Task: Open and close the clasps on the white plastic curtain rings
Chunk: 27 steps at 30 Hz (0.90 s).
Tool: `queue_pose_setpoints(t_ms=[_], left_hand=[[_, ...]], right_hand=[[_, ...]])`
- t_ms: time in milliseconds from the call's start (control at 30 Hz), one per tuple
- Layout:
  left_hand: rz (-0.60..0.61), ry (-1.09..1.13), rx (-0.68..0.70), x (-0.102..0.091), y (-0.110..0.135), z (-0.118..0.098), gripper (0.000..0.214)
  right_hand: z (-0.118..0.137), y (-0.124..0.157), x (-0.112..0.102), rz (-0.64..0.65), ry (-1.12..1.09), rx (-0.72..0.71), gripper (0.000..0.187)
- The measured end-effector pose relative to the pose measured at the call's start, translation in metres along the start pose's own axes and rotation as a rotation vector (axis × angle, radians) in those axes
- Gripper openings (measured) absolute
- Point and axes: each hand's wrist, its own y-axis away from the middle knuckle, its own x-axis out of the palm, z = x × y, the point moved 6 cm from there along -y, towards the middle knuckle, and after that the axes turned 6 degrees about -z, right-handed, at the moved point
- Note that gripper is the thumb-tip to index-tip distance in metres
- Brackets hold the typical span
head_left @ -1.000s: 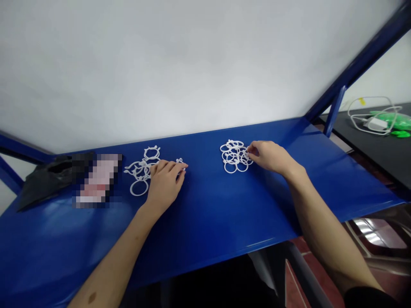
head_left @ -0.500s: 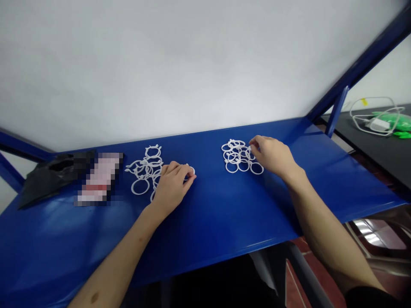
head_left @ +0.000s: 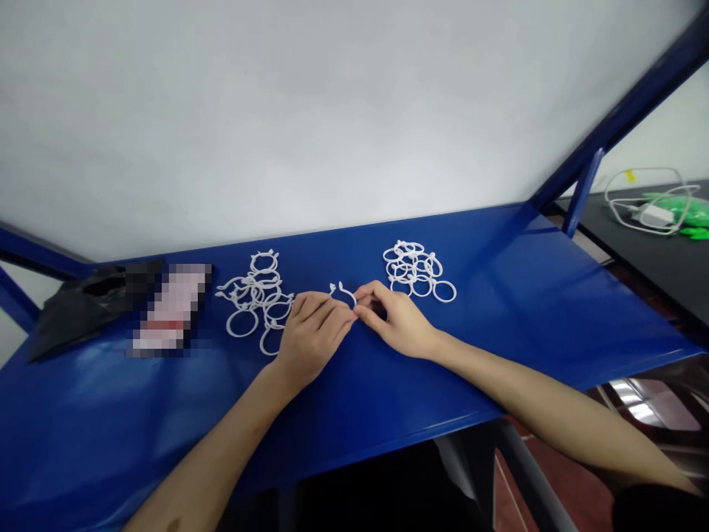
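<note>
Between my two hands is a white plastic shower curtain ring, its snap ends parted at the top. My left hand pinches the ring low on its left side, and the fingers hide part of it. At the ring's right side, the thumb and forefinger of my right hand are closed on its edge. Left of my left hand lies a loose pile of similar rings, several with their ends apart. Beyond my right hand is another group of rings, which look closed and overlap one another.
The blue tabletop carries a black plastic bag and a blurred-out pink rectangular item at the left. A blue frame bar rises at the right. Past it, a white cable with charger lies on a black surface.
My right hand has come left from the right-hand ring group to the ring at my left hand. My left hand has shifted slightly right, and the ring now shows with its ends apart.
</note>
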Motion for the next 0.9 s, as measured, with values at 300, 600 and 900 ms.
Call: queue_pose_setpoints(t_ms=[300,600,900], left_hand=[[-0.022,0.045,0.037,0.003,-0.002,-0.009,0.008],[0.109,0.311,-0.546,0.013,0.002,0.033,0.014],[0.184,0.365,-0.503,0.014,0.006,0.024,0.016]], right_hand=[[-0.004,-0.002,-0.008,-0.108,-0.121,0.024,0.016],[0.001,0.000,-0.007,-0.054,-0.022,-0.111,0.013],[0.011,0.010,-0.005,0.020,0.118,-0.308,0.015]])
